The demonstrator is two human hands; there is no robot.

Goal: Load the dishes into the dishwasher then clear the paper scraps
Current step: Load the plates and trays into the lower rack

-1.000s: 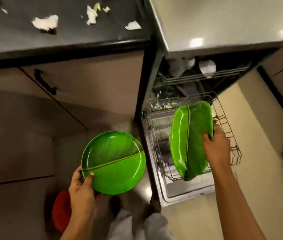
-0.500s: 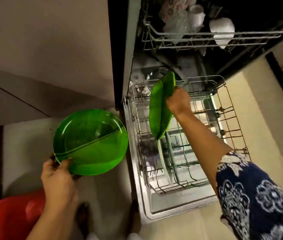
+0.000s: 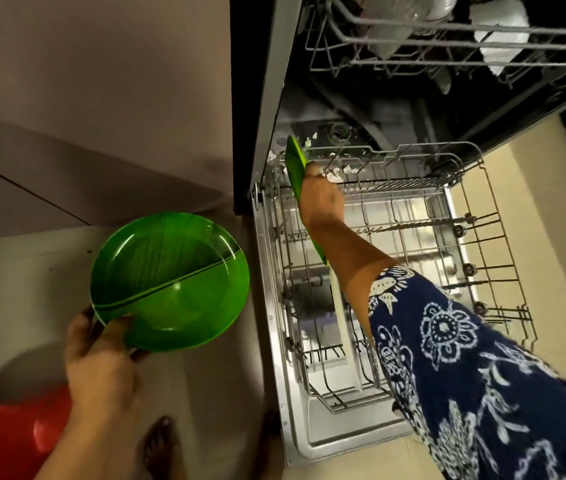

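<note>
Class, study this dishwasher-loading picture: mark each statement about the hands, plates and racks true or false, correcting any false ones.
1. The right hand holds an edge-on green plate at the lower rack's far left corner. True.
2. The left hand is empty. False: it holds a round green plate by its rim.
3. The lower rack is pushed fully inside. False: it is pulled out over the open door.
4. The upper rack holds white dishes. True.
5. A blue tub sits at lower left. False: the tub is red.
</note>
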